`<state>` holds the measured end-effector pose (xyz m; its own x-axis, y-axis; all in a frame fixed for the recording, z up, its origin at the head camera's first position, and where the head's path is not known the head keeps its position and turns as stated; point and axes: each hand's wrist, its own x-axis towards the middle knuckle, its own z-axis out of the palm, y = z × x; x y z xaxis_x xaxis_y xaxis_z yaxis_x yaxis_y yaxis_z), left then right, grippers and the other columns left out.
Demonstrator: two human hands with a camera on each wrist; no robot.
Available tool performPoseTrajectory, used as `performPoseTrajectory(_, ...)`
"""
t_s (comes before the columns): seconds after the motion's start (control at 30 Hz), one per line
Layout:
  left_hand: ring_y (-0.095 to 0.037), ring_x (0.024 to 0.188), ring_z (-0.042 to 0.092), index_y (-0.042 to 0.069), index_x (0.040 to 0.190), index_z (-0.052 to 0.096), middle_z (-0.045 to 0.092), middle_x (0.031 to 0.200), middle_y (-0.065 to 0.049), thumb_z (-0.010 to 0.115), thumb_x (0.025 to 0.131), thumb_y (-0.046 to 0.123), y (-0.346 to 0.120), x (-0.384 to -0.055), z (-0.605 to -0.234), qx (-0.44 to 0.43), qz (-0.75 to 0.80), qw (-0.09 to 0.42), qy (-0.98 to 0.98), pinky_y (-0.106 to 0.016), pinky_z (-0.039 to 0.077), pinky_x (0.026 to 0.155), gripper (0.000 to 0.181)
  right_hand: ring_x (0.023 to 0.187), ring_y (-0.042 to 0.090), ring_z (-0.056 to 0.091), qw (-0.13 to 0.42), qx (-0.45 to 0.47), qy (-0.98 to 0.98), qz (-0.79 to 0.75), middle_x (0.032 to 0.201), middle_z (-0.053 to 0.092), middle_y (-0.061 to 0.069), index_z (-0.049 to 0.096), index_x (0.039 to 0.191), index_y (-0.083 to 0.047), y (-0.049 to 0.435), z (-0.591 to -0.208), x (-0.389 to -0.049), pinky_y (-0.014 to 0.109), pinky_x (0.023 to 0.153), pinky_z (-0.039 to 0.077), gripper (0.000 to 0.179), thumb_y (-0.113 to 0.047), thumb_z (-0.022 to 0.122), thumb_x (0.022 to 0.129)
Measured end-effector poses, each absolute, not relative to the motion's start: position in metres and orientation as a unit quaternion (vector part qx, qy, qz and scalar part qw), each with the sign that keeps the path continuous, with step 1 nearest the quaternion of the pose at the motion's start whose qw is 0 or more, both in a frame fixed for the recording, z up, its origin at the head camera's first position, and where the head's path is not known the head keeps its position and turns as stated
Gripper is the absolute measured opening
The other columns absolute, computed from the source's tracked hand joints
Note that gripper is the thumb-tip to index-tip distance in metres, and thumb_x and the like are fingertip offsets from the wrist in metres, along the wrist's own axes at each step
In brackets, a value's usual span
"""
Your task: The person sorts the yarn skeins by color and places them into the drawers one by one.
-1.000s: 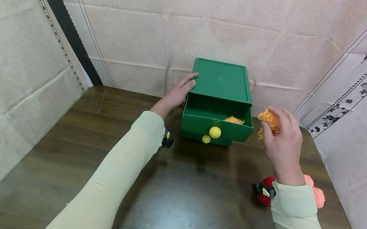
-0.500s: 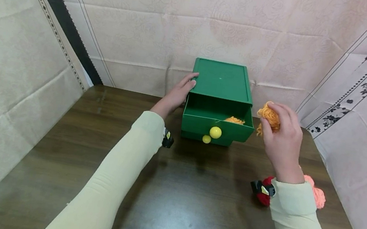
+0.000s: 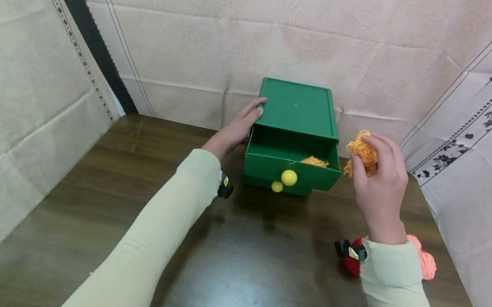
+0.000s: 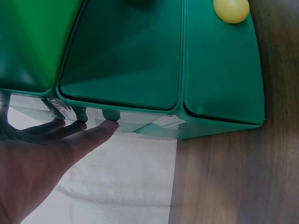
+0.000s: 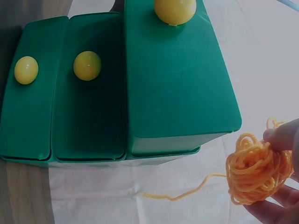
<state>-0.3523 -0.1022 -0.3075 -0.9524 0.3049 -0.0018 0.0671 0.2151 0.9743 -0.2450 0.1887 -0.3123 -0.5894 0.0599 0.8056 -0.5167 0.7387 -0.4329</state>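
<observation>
A green drawer box [image 3: 299,108] stands against the back cloth, its top drawer [image 3: 264,165] pulled out. Orange yarn [image 3: 314,160] shows inside that drawer. My left hand [image 3: 233,126] rests on the box's left side; in the left wrist view its fingers [image 4: 91,140] lie fairly straight against the wall. To the right of the open drawer, my right hand [image 3: 381,183] pinches a ball of orange yarn [image 3: 362,151] between thumb and fingers. A loose strand [image 5: 187,192] trails from the ball in the right wrist view.
Red yarn [image 3: 352,267] and pink yarn [image 3: 427,265] lie on the brown table [image 3: 226,279] at the right, partly hidden by my right wrist. Yellow knobs [image 3: 289,177] stick out from the drawer fronts. Pale cloth [image 3: 184,58] hangs around the back and sides.
My right hand has risen slightly with the orange yarn ball, staying to the right of the drawer. The left hand and the box have stayed in place.
</observation>
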Motion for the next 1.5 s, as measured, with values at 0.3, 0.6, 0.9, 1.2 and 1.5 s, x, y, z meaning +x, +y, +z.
performPoseTrajectory(0.3, -0.029, 0.141, 0.031, 0.035, 0.154, 0.022, 0.015, 0.162, 0.0, 0.03, 0.105, 0.041, -0.103, -0.353, -0.308, 0.118, 0.612, 0.099, 0.776, -0.053, 0.037, 0.107, 0.05, 0.12, 0.026, 0.056, 0.444, 0.14, -0.815, 0.345, 0.129, 0.059, 0.01, 0.066, 0.119, -0.009, 0.183, -0.31, -0.244, 0.04, 0.096, 0.051, 0.032, -0.012, 0.072, 0.087)
performPoseTrajectory(0.6, -0.028, 0.142, 0.03, 0.036, 0.154, 0.022, 0.015, 0.163, 0.001, 0.031, 0.105, 0.042, -0.102, -0.353, -0.309, 0.117, 0.613, 0.098, 0.775, -0.053, 0.037, 0.107, 0.05, 0.12, 0.022, 0.056, 0.453, 0.138, -0.808, 0.351, 0.13, 0.059, 0.009, 0.065, 0.119, -0.008, 0.178, -0.307, -0.241, 0.043, 0.091, 0.053, 0.031, -0.014, 0.07, 0.089)
performPoseTrajectory(0.9, -0.028, 0.142, 0.03, 0.035, 0.154, 0.022, 0.014, 0.163, 0.0, 0.031, 0.105, 0.04, -0.103, -0.354, -0.31, 0.119, 0.625, 0.101, 0.765, -0.053, 0.037, 0.107, 0.05, 0.117, 0.021, 0.056, 0.472, 0.146, -0.79, 0.363, 0.13, 0.06, 0.009, 0.066, 0.119, -0.007, 0.174, -0.306, -0.244, 0.011, 0.09, 0.045, 0.032, -0.016, 0.07, 0.089)
performPoseTrajectory(1.2, -0.029, 0.142, 0.03, 0.034, 0.154, 0.021, 0.015, 0.163, -0.002, 0.031, 0.106, 0.039, -0.103, -0.354, -0.309, 0.124, 0.623, 0.099, 0.766, -0.053, 0.036, 0.108, 0.05, 0.117, 0.019, 0.057, 0.473, 0.169, -0.781, 0.372, 0.131, 0.059, 0.008, 0.065, 0.119, -0.007, 0.167, -0.304, -0.247, 0.01, 0.089, 0.045, 0.031, -0.018, 0.068, 0.09)
performPoseTrajectory(1.5, -0.028, 0.141, 0.03, 0.042, 0.151, 0.026, 0.016, 0.162, 0.003, 0.033, 0.104, 0.046, -0.103, -0.369, -0.326, 0.126, 0.629, 0.084, 0.763, -0.055, 0.035, 0.107, 0.047, 0.115, 0.018, 0.057, 0.476, 0.184, -0.771, 0.38, 0.13, 0.058, 0.009, 0.065, 0.119, -0.007, 0.16, -0.303, -0.251, 0.01, 0.087, 0.046, 0.03, -0.015, 0.069, 0.09)
